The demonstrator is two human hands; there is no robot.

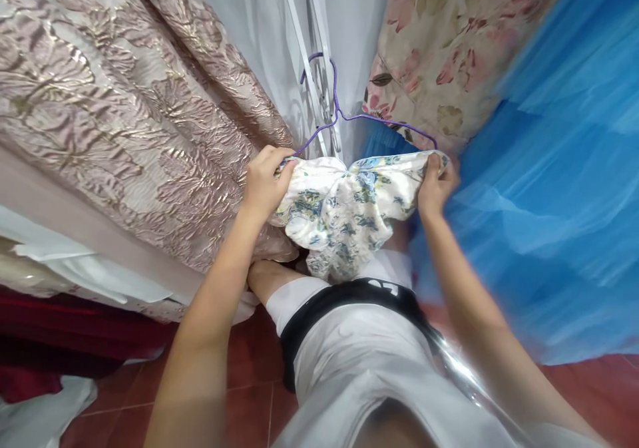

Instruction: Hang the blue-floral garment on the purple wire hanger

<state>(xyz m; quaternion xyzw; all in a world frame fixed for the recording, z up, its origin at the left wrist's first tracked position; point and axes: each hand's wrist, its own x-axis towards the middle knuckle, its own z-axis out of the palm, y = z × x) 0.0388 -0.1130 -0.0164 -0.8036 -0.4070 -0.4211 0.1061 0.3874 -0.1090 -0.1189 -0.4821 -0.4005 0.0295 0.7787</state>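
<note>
A white garment with a blue and yellow floral print (344, 208) hangs in front of me on a purple hanger (335, 95). Its top edge is stretched between my two hands. My left hand (267, 178) pinches the garment's left corner at the end of the hanger arm. At the opposite corner, my right hand (438, 180) grips the cloth with the thumb in front, close to the hanger's right end. The hanger's hook points up, beside some white straps (312, 48); whether it catches on them I cannot tell.
Pink embossed fabric (164, 128) hangs at the left, blue tulle (544, 235) at the right. Behind the hanger are white cloth (249, 28) and a pink floral fabric (439, 48). Dark red cloth (74, 335) lies low on the left, above a red tiled floor (249, 368).
</note>
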